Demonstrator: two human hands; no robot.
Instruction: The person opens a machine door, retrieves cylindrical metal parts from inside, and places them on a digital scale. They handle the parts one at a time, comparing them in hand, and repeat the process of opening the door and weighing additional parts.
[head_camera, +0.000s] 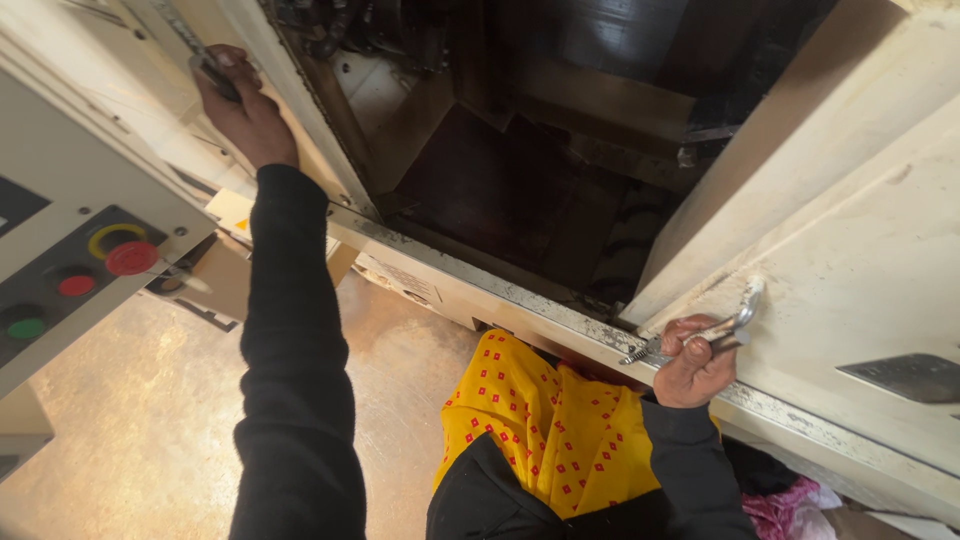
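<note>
I see my right hand (697, 362) clenched around a metal bolt-like tool (700, 332) at the machine's lower sill (520, 300), long axis running along that sill, while my left hand (243, 108) grips the door handle (200, 50) far up-left of it.

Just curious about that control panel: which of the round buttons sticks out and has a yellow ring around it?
The upper red button; the lower red button and green button have no yellow ring.

yel/white label (238, 218) | on panel edge, beside sleeve
</note>
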